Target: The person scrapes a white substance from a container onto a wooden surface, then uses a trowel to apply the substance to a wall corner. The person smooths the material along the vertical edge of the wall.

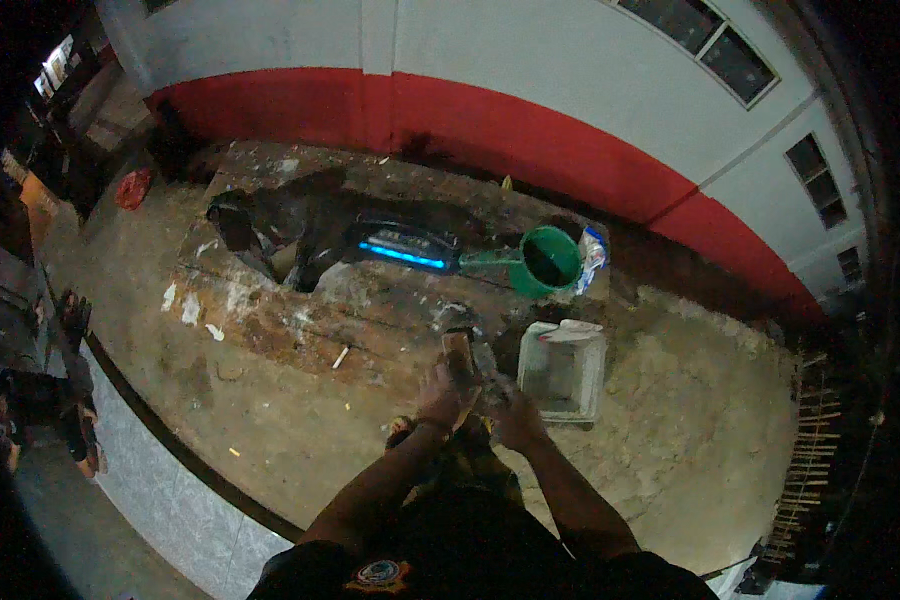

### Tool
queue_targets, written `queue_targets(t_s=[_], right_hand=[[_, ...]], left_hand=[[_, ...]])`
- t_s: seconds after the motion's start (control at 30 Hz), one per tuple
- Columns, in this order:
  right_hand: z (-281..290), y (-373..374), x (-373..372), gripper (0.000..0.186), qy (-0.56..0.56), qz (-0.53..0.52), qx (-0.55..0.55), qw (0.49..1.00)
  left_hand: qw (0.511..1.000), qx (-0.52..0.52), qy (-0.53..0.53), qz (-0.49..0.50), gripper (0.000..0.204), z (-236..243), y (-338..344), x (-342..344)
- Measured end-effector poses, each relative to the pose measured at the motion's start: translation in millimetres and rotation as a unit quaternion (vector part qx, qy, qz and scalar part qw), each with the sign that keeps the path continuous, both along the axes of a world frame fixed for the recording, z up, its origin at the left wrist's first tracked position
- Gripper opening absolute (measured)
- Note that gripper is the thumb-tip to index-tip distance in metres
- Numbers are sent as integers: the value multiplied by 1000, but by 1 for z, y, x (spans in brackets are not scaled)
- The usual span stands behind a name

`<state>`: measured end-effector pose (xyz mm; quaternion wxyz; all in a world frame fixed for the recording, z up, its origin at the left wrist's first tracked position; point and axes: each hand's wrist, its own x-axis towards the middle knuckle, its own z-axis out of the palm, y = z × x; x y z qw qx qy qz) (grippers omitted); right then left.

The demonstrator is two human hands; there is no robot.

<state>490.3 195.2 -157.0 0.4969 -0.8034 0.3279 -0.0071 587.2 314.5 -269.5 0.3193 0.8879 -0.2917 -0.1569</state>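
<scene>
Brown oblong block (457, 349), held, blurred greyish piece (485, 358) beside it

The wall (530, 60) is white-grey above and strong red below. The dipper (533, 284) is green, and the packet (593, 255) is blue with white. The dark device (405, 240) has a strip of bright blue light. The basin (561, 413) is whitish (in some parts it turns to grey). The held block (458, 352) looks brown. The table (290, 325) is brown also, with irregular white spots. The floor (690, 390) is yellowish brown, the bundle (133, 188) red, and the shirt (480, 555) black with a multicoloured badge (378, 574).
</scene>
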Motion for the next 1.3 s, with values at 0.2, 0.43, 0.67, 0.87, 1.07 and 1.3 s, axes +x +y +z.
queue_targets(t_s=[0.2,0.43,0.67,0.87,1.07,1.3], right_hand=[[34,-136,2,57,48,-23,-321,946],[16,-251,87,20,167,139,-523,824],[7,-268,116,15,197,222,-463,835],[30,-282,72,28,33,106,-374,921],[35,-160,-10,49,-56,49,-108,991],[-40,18,-24,63,79,221,-159,959]], left_hand=[[996,73,-4,52,82,19,-34,9],[996,-17,69,-63,59,-11,-6,34],[914,-163,370,-42,40,-126,47,50],[939,-191,285,16,35,-90,40,30],[949,-156,257,95,48,-37,33,21],[988,-6,151,19,45,-9,67,24]])
